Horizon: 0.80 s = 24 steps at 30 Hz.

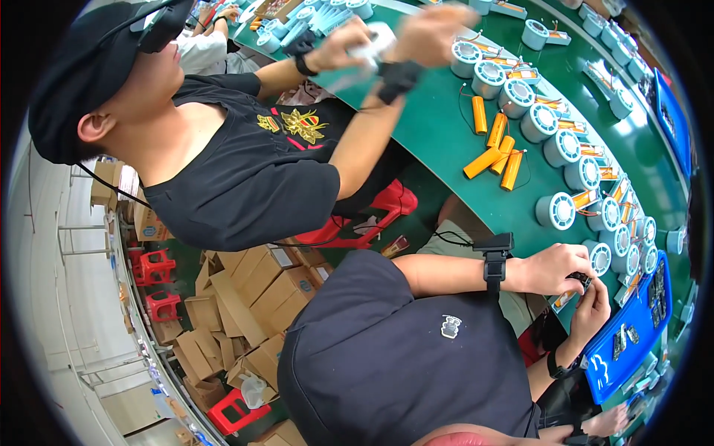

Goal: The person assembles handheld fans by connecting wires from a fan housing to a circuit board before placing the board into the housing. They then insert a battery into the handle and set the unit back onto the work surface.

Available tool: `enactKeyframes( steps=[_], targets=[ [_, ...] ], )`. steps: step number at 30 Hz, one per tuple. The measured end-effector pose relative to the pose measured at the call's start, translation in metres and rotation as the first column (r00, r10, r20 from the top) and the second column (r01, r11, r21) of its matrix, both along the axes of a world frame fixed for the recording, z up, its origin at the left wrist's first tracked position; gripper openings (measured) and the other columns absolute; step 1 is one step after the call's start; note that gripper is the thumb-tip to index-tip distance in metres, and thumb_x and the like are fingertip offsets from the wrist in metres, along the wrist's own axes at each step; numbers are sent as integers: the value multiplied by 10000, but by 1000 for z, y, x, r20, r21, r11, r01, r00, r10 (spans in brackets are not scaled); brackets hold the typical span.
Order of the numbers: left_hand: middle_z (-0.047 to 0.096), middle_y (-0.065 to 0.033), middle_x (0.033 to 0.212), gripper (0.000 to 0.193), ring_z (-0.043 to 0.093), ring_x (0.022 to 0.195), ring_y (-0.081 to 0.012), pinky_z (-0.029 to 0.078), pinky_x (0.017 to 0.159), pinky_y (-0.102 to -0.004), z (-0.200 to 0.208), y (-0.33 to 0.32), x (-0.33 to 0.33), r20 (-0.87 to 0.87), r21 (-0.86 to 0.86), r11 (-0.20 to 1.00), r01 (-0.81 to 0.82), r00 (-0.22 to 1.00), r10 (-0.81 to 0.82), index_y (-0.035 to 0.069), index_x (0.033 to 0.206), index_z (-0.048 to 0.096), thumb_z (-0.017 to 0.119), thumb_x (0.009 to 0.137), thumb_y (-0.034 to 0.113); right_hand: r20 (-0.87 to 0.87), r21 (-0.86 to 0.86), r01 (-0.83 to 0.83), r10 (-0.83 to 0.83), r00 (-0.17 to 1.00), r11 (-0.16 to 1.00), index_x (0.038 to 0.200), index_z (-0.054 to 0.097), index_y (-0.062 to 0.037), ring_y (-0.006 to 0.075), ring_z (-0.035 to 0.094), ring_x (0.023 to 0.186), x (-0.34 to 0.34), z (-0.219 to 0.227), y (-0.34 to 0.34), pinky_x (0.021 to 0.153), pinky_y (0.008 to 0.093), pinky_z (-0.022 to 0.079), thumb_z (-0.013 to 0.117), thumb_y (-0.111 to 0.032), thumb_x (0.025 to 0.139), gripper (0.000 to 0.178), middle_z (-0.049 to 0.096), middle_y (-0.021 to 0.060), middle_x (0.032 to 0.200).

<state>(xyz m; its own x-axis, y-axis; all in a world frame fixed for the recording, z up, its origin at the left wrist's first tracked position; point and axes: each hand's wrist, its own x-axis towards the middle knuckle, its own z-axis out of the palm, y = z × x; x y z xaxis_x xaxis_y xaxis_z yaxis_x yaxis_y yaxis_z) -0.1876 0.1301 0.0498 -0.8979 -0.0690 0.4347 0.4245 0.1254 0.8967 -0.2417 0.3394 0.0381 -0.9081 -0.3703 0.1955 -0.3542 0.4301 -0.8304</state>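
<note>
My left hand (552,269) comes in from the left above a dark-shirted torso, a black band on its wrist. My right hand (591,308) rises from below to meet it. Between their fingertips both hands hold a small dark circuit board (579,279), partly hidden by the fingers. Right by them stand light-blue round housings (597,256) with white slotted faces, wired to orange battery cells. Beside my right hand lies a blue tray (606,375) with several dark circuit boards (626,338) in it.
A green worktable (439,160) curves along the right, lined with housings. Loose orange battery cells (500,152) lie on it. At the upper left a co-worker's hands (435,33) work, blurred. Another person's hand (606,421) shows low right. Cardboard boxes (260,290) and red stools (238,409) fill the floor behind.
</note>
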Motion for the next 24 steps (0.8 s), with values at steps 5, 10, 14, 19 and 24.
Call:
enactKeyframes(
  steps=[5, 10, 14, 19, 24],
  targets=[
    [652, -128, 991, 350, 670, 883, -317, 550, 750, -400, 4, -4, 0, -1, -61, 998, -12, 1000, 12, 72, 1088, 732, 811, 748, 99, -87, -6, 1, -1, 996, 1000, 1116, 685, 51, 18, 468, 570, 3, -1, -10, 505, 184, 343, 576, -14, 1024, 157, 595, -21, 734],
    [656, -91, 962, 323, 673, 866, -290, 554, 722, -392, 3, -1, 0, -116, -183, 978, -98, 990, 77, 91, 1045, 727, 814, 735, 119, 63, -138, 57, -49, 997, 989, 1149, 688, 48, 2, 453, 565, 6, -9, -2, 503, 170, 313, 570, -22, 1032, 180, 589, -41, 733],
    [656, -60, 932, 309, 672, 840, -266, 553, 689, -381, 6, 1, -2, -193, -279, 945, -171, 974, 119, 99, 1014, 722, 820, 724, 143, 222, -167, 48, -10, 975, 985, 1225, 672, 34, -13, 433, 582, 6, -9, 11, 510, 161, 279, 583, -79, 1045, 230, 600, -39, 761],
    [652, -41, 908, 291, 667, 805, -244, 544, 655, -369, 9, 8, -1, -236, -301, 912, -277, 949, 210, 112, 996, 721, 820, 726, 156, 248, -276, 39, 32, 968, 960, 1218, 680, 31, -17, 398, 566, 9, -2, 6, 503, 165, 240, 598, -113, 1045, 240, 580, -64, 745],
    [648, -38, 897, 273, 664, 796, -238, 539, 639, -363, 7, 15, -3, -259, -322, 900, -295, 941, 216, 114, 985, 720, 815, 732, 151, 256, -328, 130, -45, 966, 936, 1196, 691, 36, -17, 389, 563, 14, -8, 0, 503, 166, 233, 608, -124, 1043, 236, 579, -69, 748]
  ],
)
